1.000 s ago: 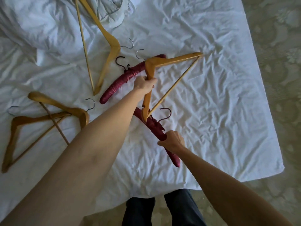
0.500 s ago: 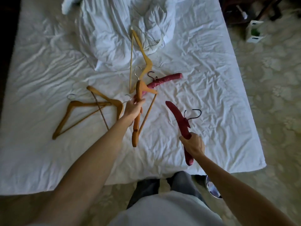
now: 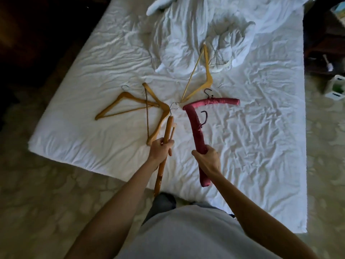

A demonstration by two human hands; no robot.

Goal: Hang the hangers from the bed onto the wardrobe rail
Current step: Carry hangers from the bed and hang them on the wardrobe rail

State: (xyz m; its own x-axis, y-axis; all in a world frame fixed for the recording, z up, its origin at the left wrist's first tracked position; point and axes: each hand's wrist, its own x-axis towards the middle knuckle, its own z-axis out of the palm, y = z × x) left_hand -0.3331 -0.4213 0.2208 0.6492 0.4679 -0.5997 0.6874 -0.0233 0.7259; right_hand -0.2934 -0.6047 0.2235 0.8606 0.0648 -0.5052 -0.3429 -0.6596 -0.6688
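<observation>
I am looking down on a white, creased bed sheet with pale patterned carpet round it and dark furniture off the far right corner; no wardrobe rail is anywhere in my view, so the carry to it has to be made blind from here. My left hand is wrapped round the arm and crossbar of a wooden hanger, which points away from me with its metal hook at the far end, seemingly just over the hook of the darker wooden hangers that lie crossed on the sheet. My right hand grips the lower arm of a padded red hanger, its dark hook sticking out to the right, its upper end close to the second red padded hanger lying on the bed. A pale wooden hanger rests farther up against the rumpled duvet. The main risk I judge is snagging: if I pull back or turn without lifting, either hook could catch a neighbour's hook and drag it off the bed. Held by one arm, each hanger also swings long, and could clip the furniture or my legs. Four remain to fetch.
</observation>
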